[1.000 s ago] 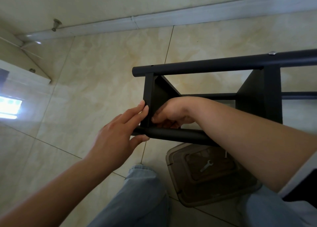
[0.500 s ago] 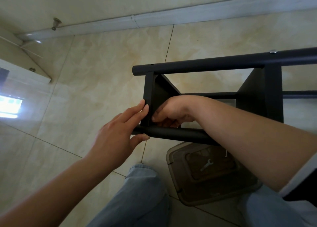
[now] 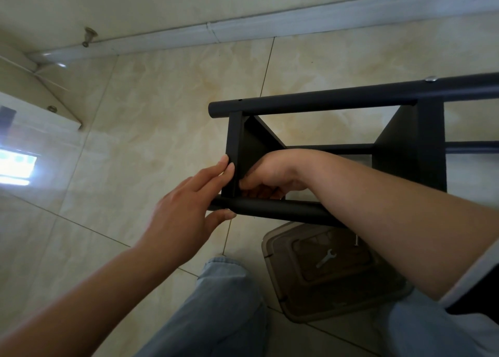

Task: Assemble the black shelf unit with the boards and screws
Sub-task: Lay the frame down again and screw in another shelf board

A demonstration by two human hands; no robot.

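Observation:
The black shelf unit [image 3: 324,102] lies on its side over the tiled floor, with two round black tubes and two black boards between them. My left hand [image 3: 186,208] holds the end of the near tube [image 3: 270,209], straight fingers against the end board [image 3: 233,146], thumb under the tube. My right hand [image 3: 270,175] reaches inside the frame behind that board, fingers curled at the joint with the near tube; what they hold is hidden. A silver screw head [image 3: 431,79] sits on the far tube.
A brown plastic lid [image 3: 297,297] lies on the floor under my right arm, with a small silver wrench [image 3: 326,258] on it. My knees in blue jeans [image 3: 224,302] are at the bottom. A white skirting [image 3: 243,27] runs along the wall beyond.

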